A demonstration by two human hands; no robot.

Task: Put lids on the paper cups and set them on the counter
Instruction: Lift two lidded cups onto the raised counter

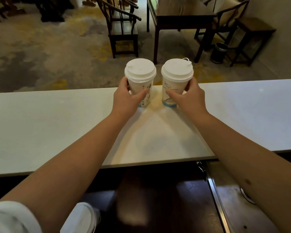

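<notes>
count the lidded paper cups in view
2. The left cup is gripped by the left hand, the right cup by the right hand, side by side on the counter. None seem hidden.

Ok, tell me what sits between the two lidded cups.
Nothing: the head view shows only bare white counter between the left cup and the right cup.

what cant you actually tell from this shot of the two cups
Head view only:
- Contents of the left cup and right cup: covered by the left lid and right lid.
- Whether the cup bases rest on the counter: partly hidden by the left hand and right hand.
- Whether the left lid is fully seated: its near edge looks uneven, too small to judge.
- Cup prints: too small, partly under fingers.
</notes>
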